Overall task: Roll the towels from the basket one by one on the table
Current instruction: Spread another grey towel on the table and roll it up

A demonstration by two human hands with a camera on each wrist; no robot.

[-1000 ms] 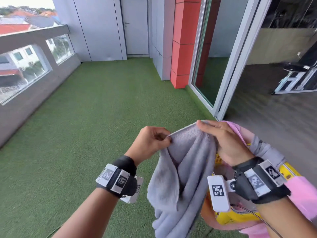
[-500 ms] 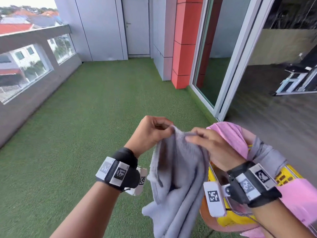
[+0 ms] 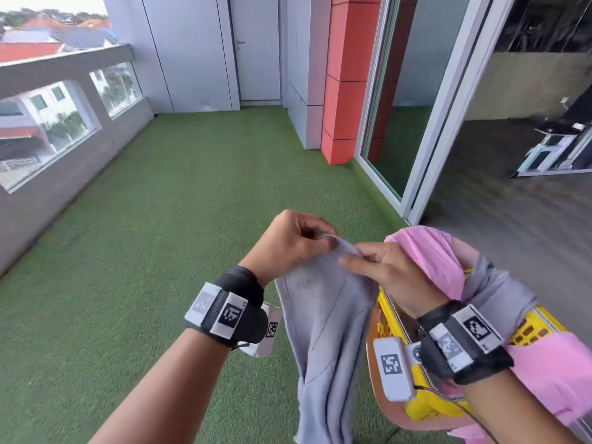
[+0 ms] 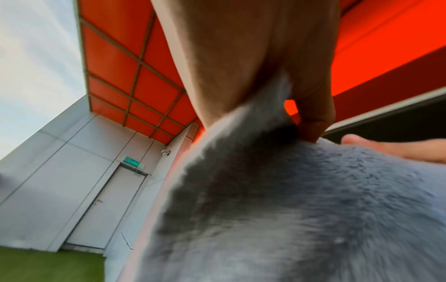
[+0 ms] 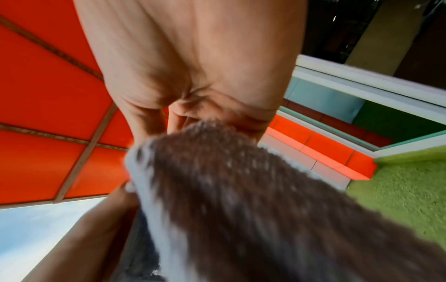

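Note:
A grey fleecy towel [image 3: 323,318] hangs in the air in front of me, held by its top edge. My left hand [image 3: 296,240] pinches one corner of that edge, and my right hand [image 3: 373,267] pinches the edge right beside it. The two hands almost touch. In the left wrist view the grey towel [image 4: 301,200] fills the lower right under my left hand [image 4: 284,106]. In the right wrist view my right hand [image 5: 193,114] grips the blurred towel [image 5: 241,200]. A yellow basket [image 3: 528,328] holding pink towels [image 3: 432,257] and a grey one sits at the lower right.
Green artificial turf [image 3: 160,235] covers the balcony floor ahead and to the left. A low grey wall with windows [image 3: 64,149] runs along the left. A red pillar [image 3: 346,84] and a sliding glass door [image 3: 416,107] stand at the right. No table is in view.
My right hand slid left along the towel's top edge until it met the left hand. The stretched edge is now bunched, and both hands have risen slightly.

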